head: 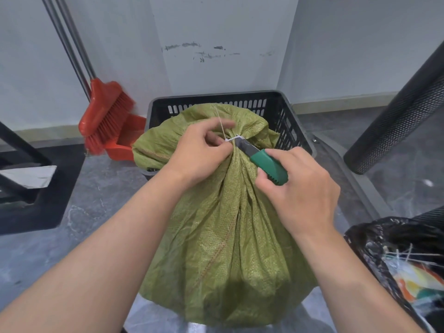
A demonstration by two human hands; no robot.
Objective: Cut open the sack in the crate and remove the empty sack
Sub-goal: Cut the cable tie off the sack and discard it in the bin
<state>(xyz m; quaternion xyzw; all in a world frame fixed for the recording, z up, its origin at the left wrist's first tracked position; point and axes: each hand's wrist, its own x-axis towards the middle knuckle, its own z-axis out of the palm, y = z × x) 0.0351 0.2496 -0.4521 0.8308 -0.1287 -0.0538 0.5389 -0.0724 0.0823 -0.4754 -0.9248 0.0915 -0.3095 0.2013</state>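
A full green woven sack [223,248] stands in a black slotted plastic crate [283,111], its neck gathered and bound by a white tie [231,139]. My left hand [201,152] pinches the white tie at the neck. My right hand [298,188] grips a green-handled utility knife [264,163]. The knife's blade tip rests against the tie at the sack's neck. The sack hides most of the crate's inside.
A red broom [105,116] and red dustpan [127,140] lean against the wall at the left of the crate. A black bin bag [384,248] with scraps sits at the lower right. A black mesh post [396,116] slants at the right. Dark furniture stands at the left.
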